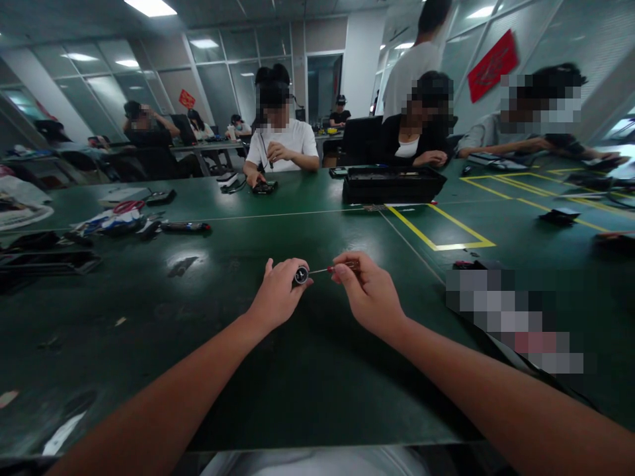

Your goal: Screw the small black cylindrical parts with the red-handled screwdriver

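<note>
Near the middle of the view, my left hand (pixel 279 293) is wrapped round a small dark cylindrical object (pixel 300 275), its round end with a pale rim facing me. My right hand (pixel 371 291) grips a screwdriver (pixel 351 266) by its brownish handle, which has a red collar. The thin metal shaft points left and its tip is at the right side of the round object; whether it touches is too small to tell. Both hands are above the green table (pixel 307 383), with the forearms reaching in from the lower corners.
A black tray (pixel 394 185) stands across the table, beside a yellow tape outline (pixel 461 246). A dark marker-like tube (pixel 186 227), bags and a black frame (pixel 49 262) lie left. A partly blurred dark item (pixel 510 320) lies right. Several people sit beyond the table.
</note>
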The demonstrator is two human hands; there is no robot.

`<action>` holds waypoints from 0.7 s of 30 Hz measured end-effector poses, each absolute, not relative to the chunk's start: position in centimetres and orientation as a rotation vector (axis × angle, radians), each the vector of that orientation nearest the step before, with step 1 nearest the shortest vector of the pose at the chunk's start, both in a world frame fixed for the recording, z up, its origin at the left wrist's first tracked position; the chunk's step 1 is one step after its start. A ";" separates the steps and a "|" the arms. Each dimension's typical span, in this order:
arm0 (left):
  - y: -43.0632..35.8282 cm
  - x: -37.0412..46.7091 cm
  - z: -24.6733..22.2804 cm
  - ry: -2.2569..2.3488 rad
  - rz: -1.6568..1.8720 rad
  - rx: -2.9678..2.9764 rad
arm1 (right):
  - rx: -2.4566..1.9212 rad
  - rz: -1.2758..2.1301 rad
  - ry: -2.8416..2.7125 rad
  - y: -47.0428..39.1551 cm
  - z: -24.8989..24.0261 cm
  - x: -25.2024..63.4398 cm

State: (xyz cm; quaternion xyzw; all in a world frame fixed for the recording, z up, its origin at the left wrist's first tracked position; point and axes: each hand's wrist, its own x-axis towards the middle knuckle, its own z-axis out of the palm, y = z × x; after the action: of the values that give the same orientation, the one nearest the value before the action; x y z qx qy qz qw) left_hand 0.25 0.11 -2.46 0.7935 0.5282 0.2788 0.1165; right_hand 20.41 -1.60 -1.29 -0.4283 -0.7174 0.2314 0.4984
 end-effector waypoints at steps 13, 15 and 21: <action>0.4 -0.1 -2.9 1.563 0.728 2.299 | -0.987 0.527 -1.729 -1.6 -1.3 20.7; 0.4 -0.1 -2.9 1.563 0.714 2.301 | -1.002 0.532 -1.780 -1.7 -1.3 20.6; 0.4 -0.1 -2.8 1.560 0.674 2.277 | -1.054 0.456 -1.755 -1.6 -1.2 20.5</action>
State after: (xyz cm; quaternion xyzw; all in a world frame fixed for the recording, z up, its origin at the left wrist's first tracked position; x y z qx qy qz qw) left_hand -0.06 0.39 -2.84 0.7924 0.5428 0.2347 0.1494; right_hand 20.55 -1.57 -1.23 -0.4356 -0.7252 0.1884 0.4988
